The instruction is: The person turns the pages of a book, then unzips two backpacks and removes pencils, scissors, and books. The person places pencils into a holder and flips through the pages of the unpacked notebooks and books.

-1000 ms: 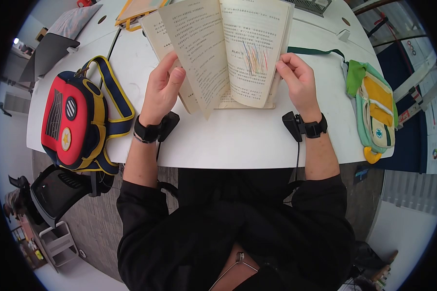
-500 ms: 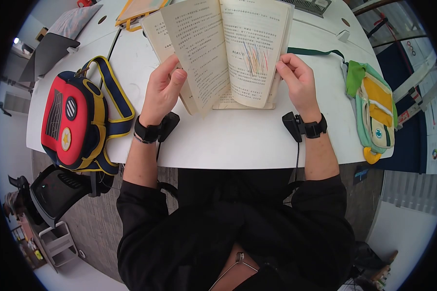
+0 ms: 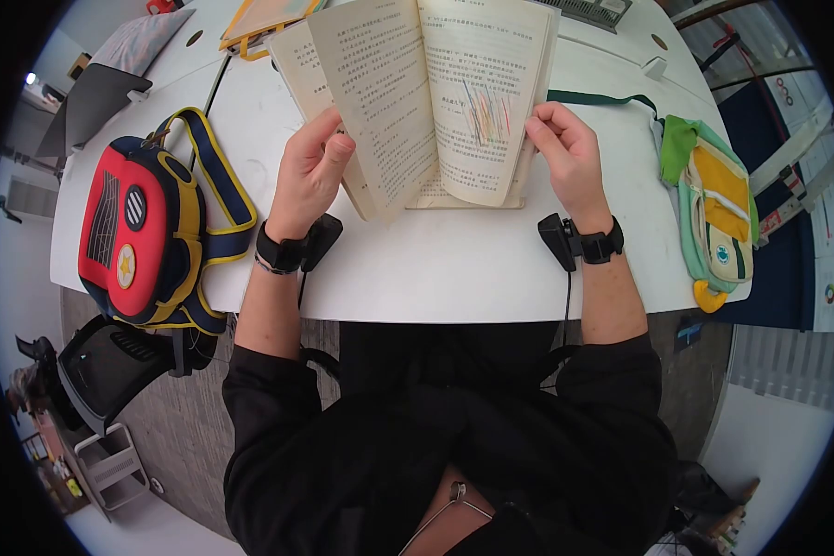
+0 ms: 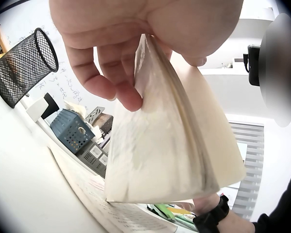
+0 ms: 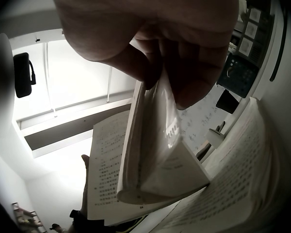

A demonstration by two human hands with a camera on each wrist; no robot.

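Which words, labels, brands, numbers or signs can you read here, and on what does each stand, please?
No text is legible.
Open cream-paged paper book: printed characters, too small.
White upright surface behind the black mesh cup: handwriting, blurred.
Red, navy and yellow backpack: star emblem, no readable word.
Green, yellow and cream bag: round badge, too small.

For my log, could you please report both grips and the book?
Left grip pinching open book, left side; right grip pinching right side. Red backpack aside, nothing blocking.
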